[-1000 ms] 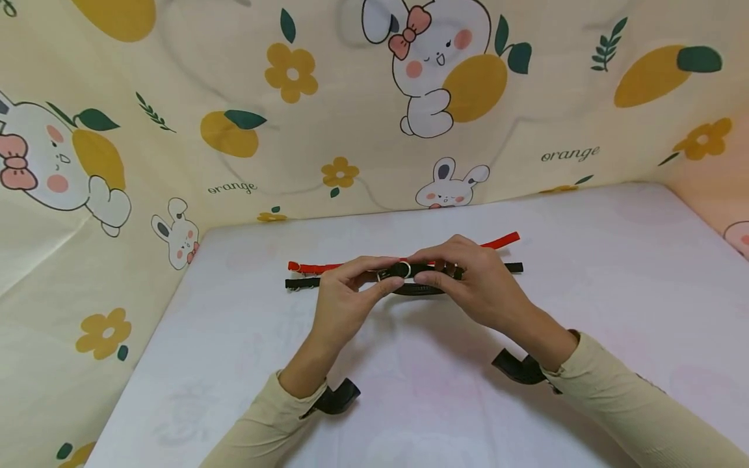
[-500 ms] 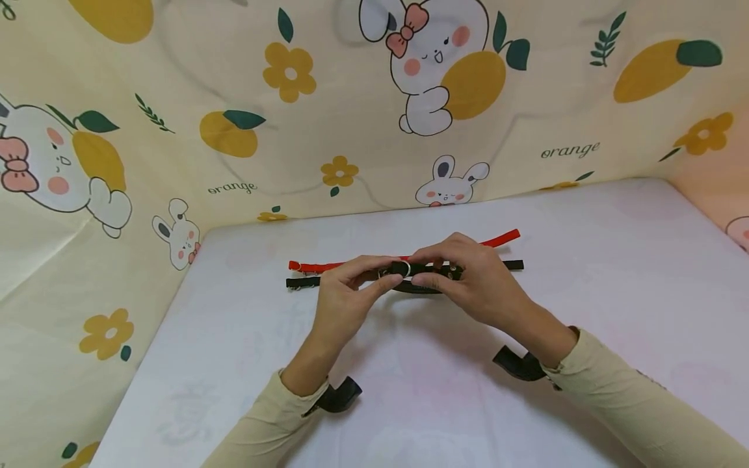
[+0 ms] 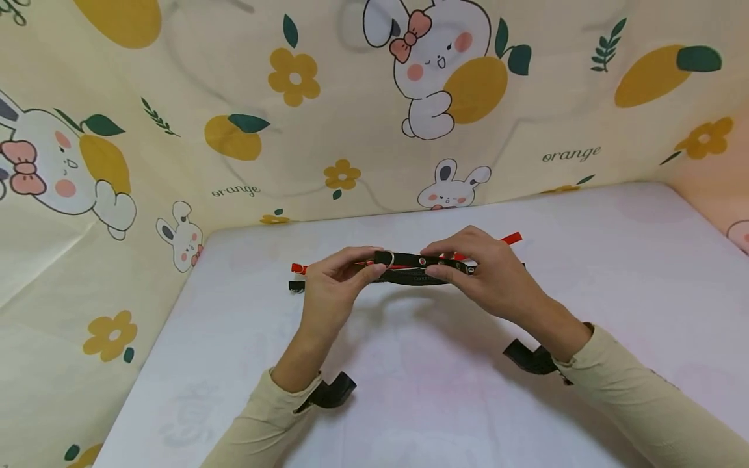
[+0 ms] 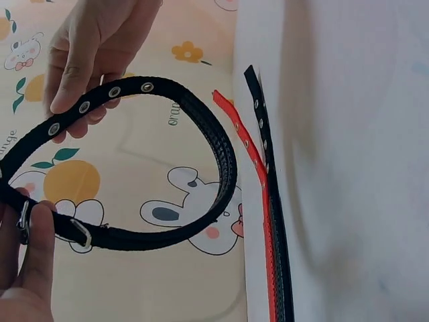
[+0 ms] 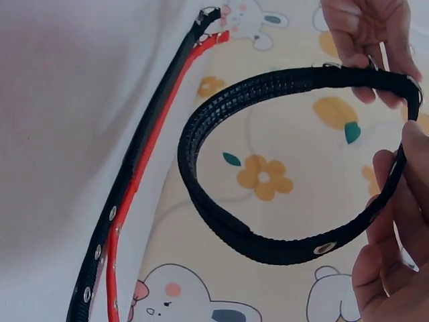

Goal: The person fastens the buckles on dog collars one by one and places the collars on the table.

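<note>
Head view: left hand (image 3: 330, 287) and right hand (image 3: 494, 276) have spread apart, each grip pinching the black strap (image 3: 406, 260); an eyelet (image 3: 422, 262) shows between them, apparently easier to reach.

"orange" (image 3: 571, 154) on patterned backdrop (image 3: 374, 104)

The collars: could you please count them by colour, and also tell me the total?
Black: 2 (one held collar, between the left hand and the right hand; one flat black collar on the table)
Red: 1 (the red collar, beside the flat black one)
Total: 3
</note>
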Tool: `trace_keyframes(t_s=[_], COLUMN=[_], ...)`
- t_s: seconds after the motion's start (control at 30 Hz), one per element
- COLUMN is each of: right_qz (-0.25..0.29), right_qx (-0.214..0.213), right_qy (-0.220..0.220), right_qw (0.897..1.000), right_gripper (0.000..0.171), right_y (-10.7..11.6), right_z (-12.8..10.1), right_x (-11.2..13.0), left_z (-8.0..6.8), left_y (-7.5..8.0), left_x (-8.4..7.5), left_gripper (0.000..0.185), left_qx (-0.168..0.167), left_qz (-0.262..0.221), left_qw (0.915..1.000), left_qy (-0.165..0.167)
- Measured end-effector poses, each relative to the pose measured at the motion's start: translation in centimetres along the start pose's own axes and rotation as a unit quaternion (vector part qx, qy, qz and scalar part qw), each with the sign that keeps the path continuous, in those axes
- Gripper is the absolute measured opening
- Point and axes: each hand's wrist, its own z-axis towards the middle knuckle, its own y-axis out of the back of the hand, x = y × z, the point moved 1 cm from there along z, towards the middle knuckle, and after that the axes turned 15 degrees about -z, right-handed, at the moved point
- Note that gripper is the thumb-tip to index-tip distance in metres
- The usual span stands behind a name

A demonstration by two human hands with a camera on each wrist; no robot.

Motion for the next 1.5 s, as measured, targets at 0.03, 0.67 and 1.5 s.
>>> trace_keyframes(t_s=[0.03,0.67,1.5], right_qz=[0.000,-0.001,0.009], right_qx=[0.000,-0.013,-0.022], right_qy=[0.001,0.033,0.063], right_qw=[1.000,0.999,0.998], right_gripper=[0.029,0.032,0.035], right_y=[0.0,0.1,-0.5], right_z=[0.0,-0.1,-0.4], right_x=[0.0,0.6,1.6], left_z=[0.0,-0.2,-0.4], left_y=[0.0,-0.4,-1.0], left_x=[0.0,0.5,0.9], left_gripper=[0.026,0.025,0.024], left_qx=[0.001,0.037,0.059], left_qz=[-0.001,0.098,0.082], left_qw=[1.0000,0.9943,0.9948], left_qy=[0.000,-0.020,0.014])
